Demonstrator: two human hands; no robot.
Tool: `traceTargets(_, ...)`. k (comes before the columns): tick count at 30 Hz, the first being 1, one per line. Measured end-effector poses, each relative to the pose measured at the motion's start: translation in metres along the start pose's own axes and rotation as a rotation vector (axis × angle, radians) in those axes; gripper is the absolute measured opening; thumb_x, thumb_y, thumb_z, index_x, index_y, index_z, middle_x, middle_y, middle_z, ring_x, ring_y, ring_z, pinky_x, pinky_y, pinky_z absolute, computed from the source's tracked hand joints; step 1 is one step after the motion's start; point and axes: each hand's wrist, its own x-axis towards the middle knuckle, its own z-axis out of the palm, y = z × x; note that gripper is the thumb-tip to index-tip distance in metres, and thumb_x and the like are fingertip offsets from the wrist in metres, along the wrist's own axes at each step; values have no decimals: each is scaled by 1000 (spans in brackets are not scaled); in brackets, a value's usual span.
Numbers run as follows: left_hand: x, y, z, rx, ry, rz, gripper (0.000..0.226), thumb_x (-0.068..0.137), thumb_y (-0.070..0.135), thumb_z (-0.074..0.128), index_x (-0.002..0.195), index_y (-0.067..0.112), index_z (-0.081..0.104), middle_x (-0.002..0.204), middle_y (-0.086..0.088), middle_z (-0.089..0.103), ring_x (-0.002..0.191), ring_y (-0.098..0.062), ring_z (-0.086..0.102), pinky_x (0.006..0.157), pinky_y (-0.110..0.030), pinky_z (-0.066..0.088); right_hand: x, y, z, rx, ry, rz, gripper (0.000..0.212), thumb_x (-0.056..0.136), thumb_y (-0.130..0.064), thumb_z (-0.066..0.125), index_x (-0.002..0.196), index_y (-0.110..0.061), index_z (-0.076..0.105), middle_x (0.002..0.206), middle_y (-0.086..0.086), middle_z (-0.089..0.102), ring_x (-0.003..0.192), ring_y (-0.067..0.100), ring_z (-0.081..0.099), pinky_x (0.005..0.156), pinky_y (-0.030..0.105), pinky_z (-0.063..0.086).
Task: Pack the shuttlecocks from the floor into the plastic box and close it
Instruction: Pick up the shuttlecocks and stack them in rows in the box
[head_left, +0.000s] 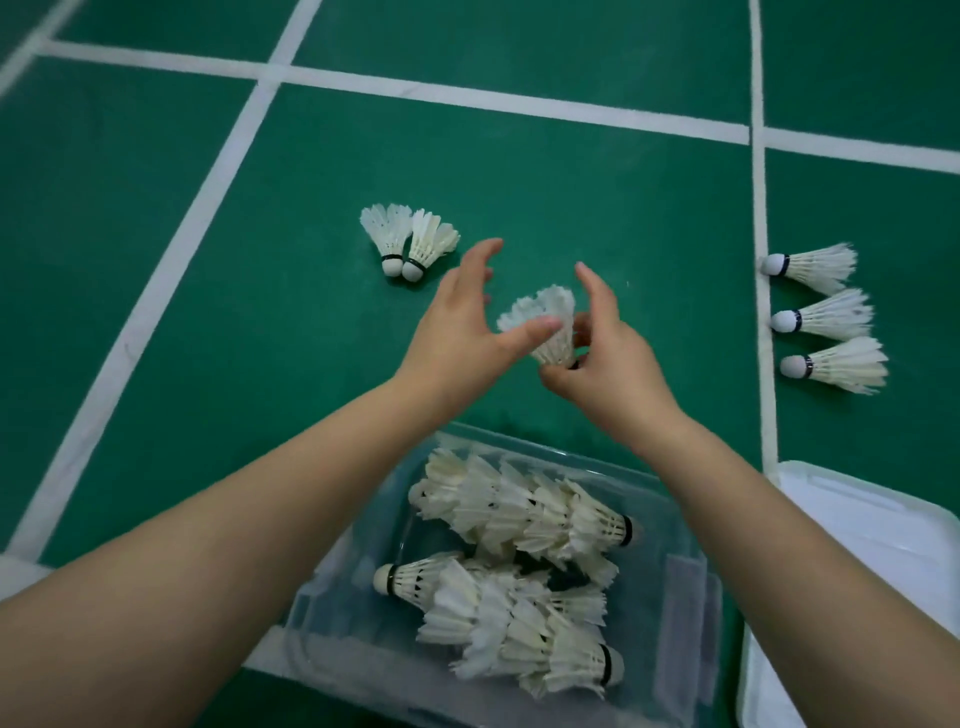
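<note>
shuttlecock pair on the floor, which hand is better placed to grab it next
Left. The left hand is open beside the shuttlecock pair; the right hand holds a shuttlecock.

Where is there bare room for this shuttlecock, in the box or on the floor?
In the plastic box, bare bottom lies left of the lower stack and along the right wall; the middle is crowded. On the floor, open green lies between the shuttlecock pair and the left white line, and between the right hand and the three shuttlecocks.
</note>
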Motion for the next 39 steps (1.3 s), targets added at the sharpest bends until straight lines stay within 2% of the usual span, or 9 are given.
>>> traceTargets(3,-27,8,-16,46,-87,-51,73,77,43,69,138,29,32,135,-4,47,118,-18,51,95,-28,39,-33,-22,11,-85,-49,-99,77,75,-10,64,143,-23,30,128,2,58,110,23,57,76,20,36)
traceTargets(6,-56,8,-32,130,-155,-65,50,81,41,66,126,28,49,108,1,58,104,-17,57,87,-27,42,-61,-36,20,-87,-54,-183,59,75,-12,67,130,-19,46,122,0,60,106,20,56,74,20,34)
traceTargets(8,-77,1,-44,115,-128,-84,37,84,34,63,119,27,54,99,4,56,92,-15,55,81,-26,43,-77,-38,29,-77,-78,-208,54,76,-17,69,126,-20,49,115,-2,61,99,16,57,80,24,42)
traceTargets(13,-124,-26,-64,239,-42,-141,28,84,23,57,113,21,56,107,-3,58,92,-18,55,77,-29,42,-111,-21,35,-77,-95,-134,48,84,-27,66,128,-21,49,113,-7,56,97,3,50,91,25,46)
traceTargets(19,-154,-49,-30,553,-300,-156,32,90,21,45,121,12,46,119,-9,48,94,-21,47,78,-29,38,-137,-6,44,-164,-180,-77,27,92,-24,53,119,-21,59,105,-8,62,92,4,55,89,24,49)
traceTargets(23,-155,-64,-13,461,-310,-250,34,93,19,40,125,8,42,122,-13,50,102,-26,51,86,-35,42,-143,1,48,-183,-220,-56,26,92,-22,52,116,-22,60,107,-6,64,93,8,57,87,27,50)
traceTargets(29,-151,-68,-6,144,-296,-485,39,96,23,37,134,15,37,98,-4,57,75,-15,49,67,-31,37,-147,10,47,-199,-221,-58,23,92,-22,51,112,-22,62,104,-7,63,91,7,55,84,25,47)
traceTargets(34,-148,-70,-1,100,-399,-571,47,97,30,36,141,15,31,140,-13,44,121,-28,45,97,-34,38,-155,8,50,-254,-237,-77,21,92,-24,49,108,-19,61,103,-5,63,91,12,56,82,28,48)
traceTargets(39,-147,-72,-6,132,-410,-533,50,97,41,36,139,14,34,139,-9,47,122,-28,47,93,-33,39,-164,12,48,-337,-228,-106,14,92,-25,49,102,-23,59,95,-12,54,85,7,49,71,21,37)
